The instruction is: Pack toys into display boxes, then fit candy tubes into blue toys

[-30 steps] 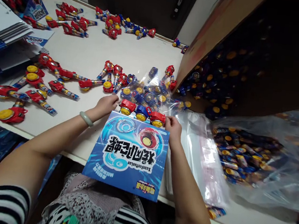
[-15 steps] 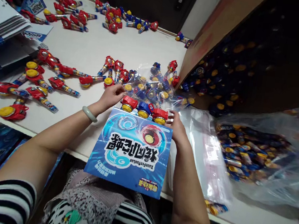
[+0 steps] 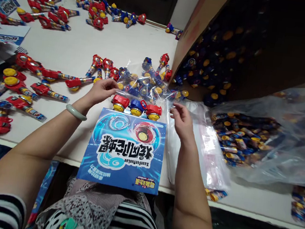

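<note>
A blue printed box lies in front of me at the table's near edge, its lettering upside down to me. From its far end stick out red spinning-top toys on either side of a blue one. Beyond them, a clear plastic bag is stretched between my hands, over loose toys. My left hand, with a pale bangle on the wrist, pinches the bag's left edge. My right hand, fingers curled, appears to grip its right edge, clear of the box.
Red toys with tube handles are scattered at left and along the back. A large cardboard carton full of blue toys leans open at right. Flat clear bags lie beside my right arm, near a plastic sack of small tubes.
The view has turned to the right, so the table has shifted left. My right hand has moved rightward away from the box and toys, its fingers now more curled.
</note>
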`<act>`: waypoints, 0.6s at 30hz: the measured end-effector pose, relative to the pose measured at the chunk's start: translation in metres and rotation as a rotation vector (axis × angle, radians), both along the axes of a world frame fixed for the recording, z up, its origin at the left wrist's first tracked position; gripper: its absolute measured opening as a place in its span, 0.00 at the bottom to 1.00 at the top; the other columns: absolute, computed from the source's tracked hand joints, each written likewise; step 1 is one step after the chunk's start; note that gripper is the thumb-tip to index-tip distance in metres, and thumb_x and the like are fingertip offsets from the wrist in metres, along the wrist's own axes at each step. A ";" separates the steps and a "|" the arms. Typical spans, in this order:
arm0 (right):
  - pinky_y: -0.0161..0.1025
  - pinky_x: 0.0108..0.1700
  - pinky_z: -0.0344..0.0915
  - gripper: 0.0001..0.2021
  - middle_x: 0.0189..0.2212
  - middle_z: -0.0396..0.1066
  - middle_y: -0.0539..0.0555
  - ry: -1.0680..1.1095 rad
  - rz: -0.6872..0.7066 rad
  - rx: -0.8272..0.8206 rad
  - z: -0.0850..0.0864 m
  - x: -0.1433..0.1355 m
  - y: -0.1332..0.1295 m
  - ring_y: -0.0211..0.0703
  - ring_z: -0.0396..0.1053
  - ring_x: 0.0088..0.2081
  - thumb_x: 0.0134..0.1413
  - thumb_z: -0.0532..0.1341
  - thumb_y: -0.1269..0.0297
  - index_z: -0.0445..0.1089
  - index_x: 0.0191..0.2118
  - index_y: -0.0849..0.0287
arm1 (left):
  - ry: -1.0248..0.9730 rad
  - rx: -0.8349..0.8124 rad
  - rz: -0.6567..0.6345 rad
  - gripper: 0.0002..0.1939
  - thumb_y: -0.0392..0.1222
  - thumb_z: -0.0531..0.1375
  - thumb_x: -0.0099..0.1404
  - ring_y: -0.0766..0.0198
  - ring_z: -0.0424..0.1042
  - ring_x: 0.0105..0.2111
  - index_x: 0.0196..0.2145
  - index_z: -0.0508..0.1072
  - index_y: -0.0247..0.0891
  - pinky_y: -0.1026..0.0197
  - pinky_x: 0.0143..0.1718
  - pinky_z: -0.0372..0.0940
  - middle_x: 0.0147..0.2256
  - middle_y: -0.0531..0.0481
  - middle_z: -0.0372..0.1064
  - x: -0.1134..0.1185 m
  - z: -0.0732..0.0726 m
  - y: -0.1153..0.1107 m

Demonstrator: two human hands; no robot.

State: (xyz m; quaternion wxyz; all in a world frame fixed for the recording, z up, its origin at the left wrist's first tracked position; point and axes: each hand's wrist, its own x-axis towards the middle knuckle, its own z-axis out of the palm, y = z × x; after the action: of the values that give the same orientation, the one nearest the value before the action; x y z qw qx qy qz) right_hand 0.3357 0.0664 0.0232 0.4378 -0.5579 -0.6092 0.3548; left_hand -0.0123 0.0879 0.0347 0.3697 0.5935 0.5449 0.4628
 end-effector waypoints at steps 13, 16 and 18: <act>0.38 0.37 0.65 0.08 0.32 0.70 0.50 -0.169 -0.211 0.449 -0.024 -0.043 -0.050 0.40 0.68 0.33 0.66 0.54 0.63 0.68 0.36 0.55 | 0.387 0.481 0.025 0.03 0.39 0.61 0.60 0.66 0.66 0.27 0.31 0.72 0.36 0.64 0.28 0.62 0.27 0.52 0.69 -0.007 0.004 -0.045; 0.39 0.37 0.66 0.05 0.32 0.71 0.50 -0.121 -0.179 0.642 -0.031 -0.039 -0.068 0.41 0.69 0.34 0.65 0.56 0.69 0.69 0.39 0.54 | 0.462 0.621 0.017 0.02 0.36 0.60 0.64 0.64 0.70 0.30 0.34 0.73 0.38 0.61 0.32 0.67 0.30 0.50 0.71 -0.016 0.002 -0.067; 0.41 0.37 0.68 0.07 0.33 0.72 0.51 -0.152 -0.143 0.730 -0.032 -0.034 -0.076 0.42 0.71 0.35 0.63 0.57 0.72 0.70 0.41 0.53 | 0.527 0.705 0.004 0.03 0.35 0.59 0.65 0.63 0.72 0.33 0.37 0.72 0.39 0.61 0.35 0.69 0.32 0.50 0.71 -0.021 0.000 -0.080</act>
State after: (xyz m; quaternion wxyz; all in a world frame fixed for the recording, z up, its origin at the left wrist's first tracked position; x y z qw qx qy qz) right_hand 0.3014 -0.0092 -0.0083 0.5852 -0.4309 -0.6858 0.0405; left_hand -0.0333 0.0076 0.0349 -0.0079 0.7801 0.4307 0.4538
